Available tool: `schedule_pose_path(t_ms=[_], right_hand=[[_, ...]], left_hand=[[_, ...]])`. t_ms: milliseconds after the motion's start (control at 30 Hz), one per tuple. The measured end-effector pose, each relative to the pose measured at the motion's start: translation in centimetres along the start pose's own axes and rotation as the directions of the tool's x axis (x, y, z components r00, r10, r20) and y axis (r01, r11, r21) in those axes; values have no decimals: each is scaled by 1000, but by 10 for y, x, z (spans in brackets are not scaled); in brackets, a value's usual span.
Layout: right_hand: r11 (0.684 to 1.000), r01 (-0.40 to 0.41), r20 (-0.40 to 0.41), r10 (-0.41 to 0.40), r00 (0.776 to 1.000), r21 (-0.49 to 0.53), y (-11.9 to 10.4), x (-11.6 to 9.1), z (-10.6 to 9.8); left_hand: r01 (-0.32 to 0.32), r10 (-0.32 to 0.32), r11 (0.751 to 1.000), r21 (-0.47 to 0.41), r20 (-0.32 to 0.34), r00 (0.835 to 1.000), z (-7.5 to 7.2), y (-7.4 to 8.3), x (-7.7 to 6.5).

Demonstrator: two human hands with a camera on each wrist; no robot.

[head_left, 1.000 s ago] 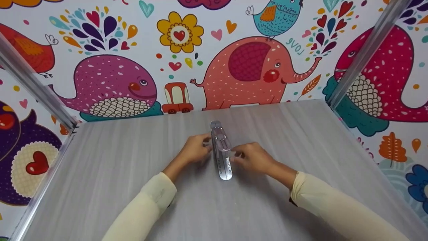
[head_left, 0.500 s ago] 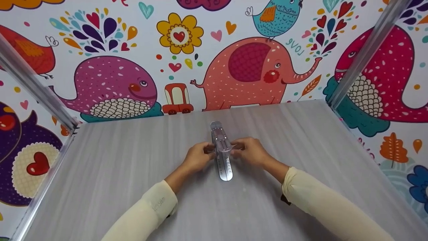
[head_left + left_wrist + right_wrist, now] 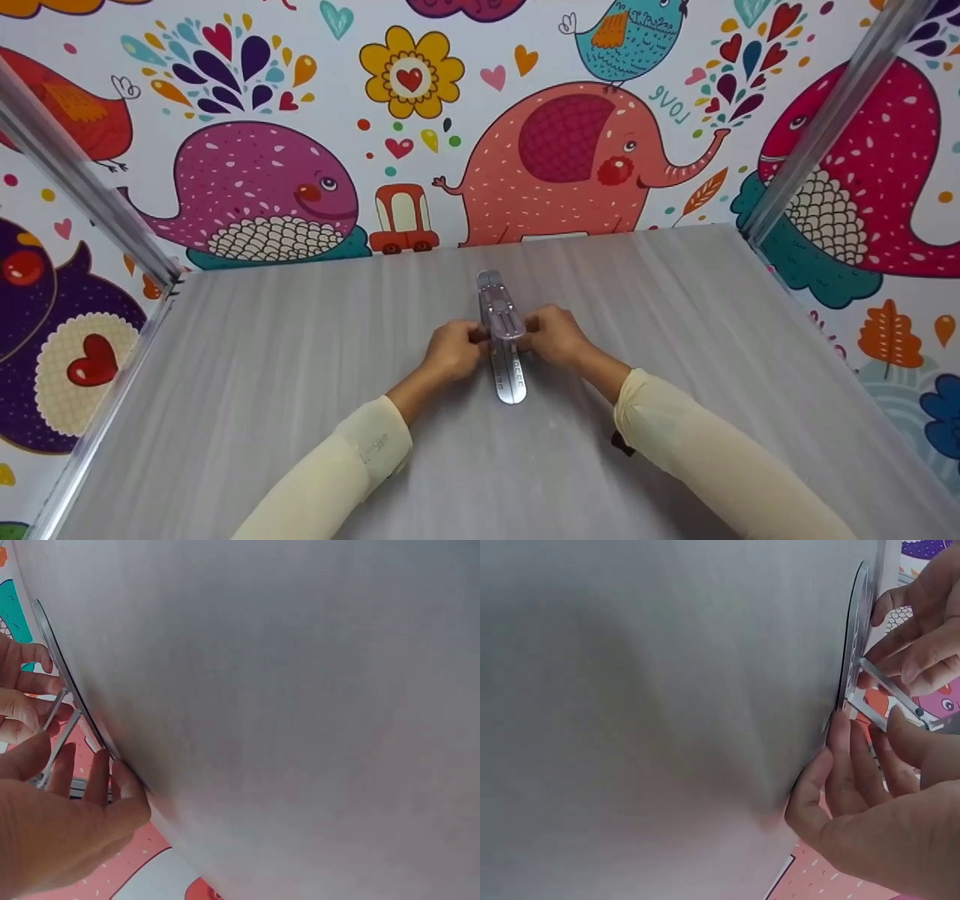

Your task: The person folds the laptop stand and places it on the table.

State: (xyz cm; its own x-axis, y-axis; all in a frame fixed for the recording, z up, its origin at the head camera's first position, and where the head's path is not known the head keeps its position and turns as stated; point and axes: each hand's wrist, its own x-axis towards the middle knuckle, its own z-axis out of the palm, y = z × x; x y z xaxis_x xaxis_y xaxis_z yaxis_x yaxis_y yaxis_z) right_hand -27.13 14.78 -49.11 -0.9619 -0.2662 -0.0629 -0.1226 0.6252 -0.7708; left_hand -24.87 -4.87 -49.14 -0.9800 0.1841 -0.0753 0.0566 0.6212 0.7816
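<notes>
A silver folding metal stand (image 3: 510, 379) stands on the table, its long round-ended base pointing away from me. Two slim struts (image 3: 889, 682) rise from the base to a shorter upper plate (image 3: 501, 307). From the left side, my left hand (image 3: 455, 350) grips the stand, with curled fingers at the base's edge and the thumb by the struts in the left wrist view. Opposite it, my right hand (image 3: 556, 335) holds the other side, fingertips (image 3: 840, 724) against the base edge. The upper plate partly hides the fingertips in the head view.
The grey wood-grain table (image 3: 300, 337) extends around the stand. Behind it rises a wall (image 3: 450, 210) printed with cartoon animals. Metal corner posts (image 3: 825, 127) stand at the back left and back right.
Both hands have closed in on the stand, fingers drawn together; the left hand has come slightly nearer to me. The stand keeps its place on the table, and the view has shifted slightly.
</notes>
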Motion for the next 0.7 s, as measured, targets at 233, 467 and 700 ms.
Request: schedule_pose_path(t_ms=[233, 467, 700], right_hand=[[999, 4, -19, -4, 1000, -38, -2, 1, 2], [1000, 5, 3, -5, 1000, -4, -2, 1, 1], [998, 40, 39, -42, 998, 38, -5, 0, 0]], left_hand=[[-20, 21, 998, 57, -16, 1000, 1, 2, 3], [-8, 9, 997, 73, -15, 1000, 0, 4, 8], [-10, 12, 997, 74, -24, 1000, -1, 5, 10]])
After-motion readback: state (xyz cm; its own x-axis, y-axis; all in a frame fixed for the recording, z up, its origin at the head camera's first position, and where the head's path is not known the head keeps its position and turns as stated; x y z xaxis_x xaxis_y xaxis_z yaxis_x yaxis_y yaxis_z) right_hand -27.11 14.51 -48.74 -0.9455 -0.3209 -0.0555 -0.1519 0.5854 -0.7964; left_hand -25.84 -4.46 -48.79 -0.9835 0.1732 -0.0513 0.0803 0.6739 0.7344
